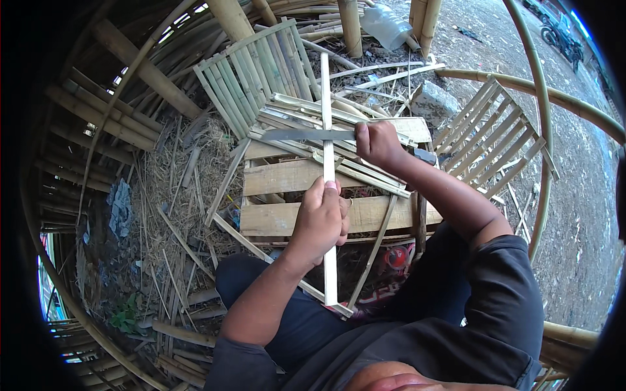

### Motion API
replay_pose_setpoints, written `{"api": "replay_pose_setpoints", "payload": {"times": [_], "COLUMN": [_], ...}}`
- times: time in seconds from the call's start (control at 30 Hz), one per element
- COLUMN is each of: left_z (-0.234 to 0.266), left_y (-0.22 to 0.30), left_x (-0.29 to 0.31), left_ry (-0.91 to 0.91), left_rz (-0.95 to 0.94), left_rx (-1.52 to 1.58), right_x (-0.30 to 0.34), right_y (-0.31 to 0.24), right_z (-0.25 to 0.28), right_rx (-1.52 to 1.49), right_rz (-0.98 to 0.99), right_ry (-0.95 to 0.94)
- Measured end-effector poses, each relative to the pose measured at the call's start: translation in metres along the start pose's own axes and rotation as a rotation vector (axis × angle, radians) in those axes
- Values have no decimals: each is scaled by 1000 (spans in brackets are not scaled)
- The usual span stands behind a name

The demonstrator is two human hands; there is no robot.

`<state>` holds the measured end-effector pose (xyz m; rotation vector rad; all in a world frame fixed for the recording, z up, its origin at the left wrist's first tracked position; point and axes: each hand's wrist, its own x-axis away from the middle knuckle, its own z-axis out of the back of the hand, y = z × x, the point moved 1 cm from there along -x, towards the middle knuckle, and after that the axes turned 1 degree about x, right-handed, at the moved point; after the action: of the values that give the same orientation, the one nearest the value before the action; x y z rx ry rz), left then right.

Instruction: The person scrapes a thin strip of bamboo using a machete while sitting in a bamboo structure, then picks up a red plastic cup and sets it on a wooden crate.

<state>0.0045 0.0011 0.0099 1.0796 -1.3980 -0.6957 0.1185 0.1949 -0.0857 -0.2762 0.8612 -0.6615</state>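
Note:
My left hand [319, 218] is closed around a long, pale bamboo strip [327, 98]. The strip runs from near my lap out past the far side of a low slatted wooden bench [280, 179]. In my right hand [380, 144] is a knife [287, 135], its handle hidden by my fingers. The long grey blade points left and crosses the strip beyond my left hand; I cannot tell how deep it bites, if at all. Under both hands, several split bamboo pieces [372, 172] lie across the bench.
A slatted bamboo panel [254, 75] leans at the far left, another [489, 140] at the right. Beside the bench's right end is a dark metal-headed tool [425, 156]. A concrete block [435, 103] and a clear plastic jug [386, 26] lie beyond. Bamboo posts [349, 29] stand around.

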Motion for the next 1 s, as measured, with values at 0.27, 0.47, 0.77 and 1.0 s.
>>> {"api": "replay_pose_setpoints", "payload": {"times": [0.27,0.47,0.77,1.0], "left_z": [-20,-5,37,42], "left_y": [-6,-9,9,17], "left_x": [25,4,-35,-32], "left_ry": [-167,-90,446,524], "left_rz": [211,145,-403,-451], "left_rx": [49,88,-618,-1007], "right_x": [-32,-24,-14,-5], "right_y": [78,107,4,-21], "right_z": [14,43,32,41], "right_rx": [296,302,12,-158], "right_rz": [-610,-703,-736,-371], "right_ry": [-32,28,-214,-49]}}
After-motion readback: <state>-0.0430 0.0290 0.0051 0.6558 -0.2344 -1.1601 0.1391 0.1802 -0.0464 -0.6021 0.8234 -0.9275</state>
